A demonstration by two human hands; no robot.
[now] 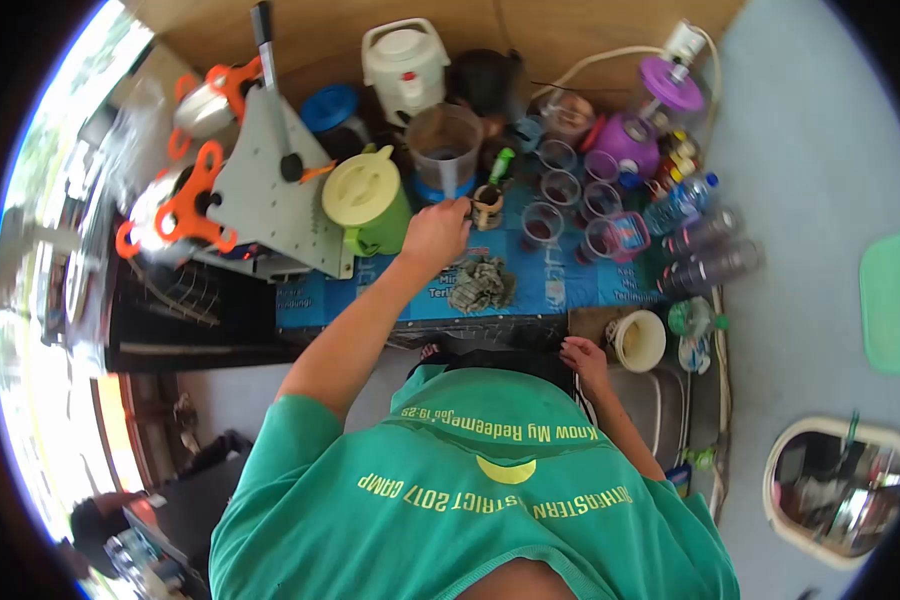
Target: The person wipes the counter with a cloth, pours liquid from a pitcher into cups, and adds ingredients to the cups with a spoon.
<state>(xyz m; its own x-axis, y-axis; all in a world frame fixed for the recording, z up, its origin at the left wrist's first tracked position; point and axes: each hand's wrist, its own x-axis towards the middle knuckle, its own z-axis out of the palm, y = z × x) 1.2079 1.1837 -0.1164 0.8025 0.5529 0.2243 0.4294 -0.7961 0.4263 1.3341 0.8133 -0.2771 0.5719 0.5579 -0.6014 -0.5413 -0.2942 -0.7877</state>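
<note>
My left hand (440, 232) reaches over the counter with its fingers curled closed. What lies inside the fingers is hidden. Right beside the fingertips stands a small brown mug (487, 212), and just beyond the hand is a clear plastic jug (440, 140) on a blue base. A green pitcher (375, 205) with a pale yellow lid is left of my wrist. In front of the hand lies a crumpled grey cloth (482, 284). My right hand (585, 362) hangs low by the counter's front edge, fingers loosely apart and holding nothing, near a white tub (638, 340).
Several clear cups (560, 188) and bottles (710, 265) crowd the right side, with a purple appliance (630, 140) behind. A white drink cooler (405, 70) stands at the back. A metal press with a long lever (270, 170) is on the left. A sink (660, 410) sits beside me.
</note>
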